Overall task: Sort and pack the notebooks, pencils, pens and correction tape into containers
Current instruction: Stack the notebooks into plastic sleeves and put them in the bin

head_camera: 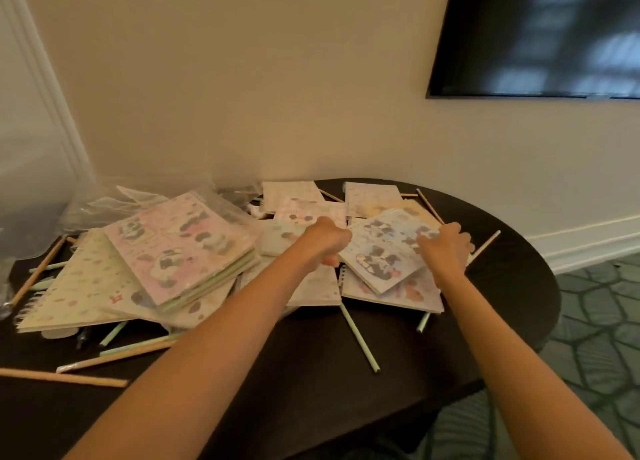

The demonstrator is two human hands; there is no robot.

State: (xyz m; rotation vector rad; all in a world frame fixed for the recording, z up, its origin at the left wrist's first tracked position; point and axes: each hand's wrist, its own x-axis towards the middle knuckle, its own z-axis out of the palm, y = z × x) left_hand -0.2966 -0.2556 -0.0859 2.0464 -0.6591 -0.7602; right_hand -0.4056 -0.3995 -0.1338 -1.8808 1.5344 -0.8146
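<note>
The fingers of my left grip (325,241) curl out of sight beneath it, so what they hold I cannot tell. My right grip (446,248) curls over one edge of the notebook (384,248), hiding it. Blur smears the cover prints. The screen (540,34) and one pencil (62,378) run past the view's edge.

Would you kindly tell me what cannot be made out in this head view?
Head view only:
- The left hand and right hand hide their own fingertips, so their grip on the blue notebook is unclear.
- The clear plastic is blurred and cut off by the left edge; its contents are unreadable.
- The lower notebooks are covered by those above.
- No correction tape is identifiable; small items behind the pile are too blurred.
</note>
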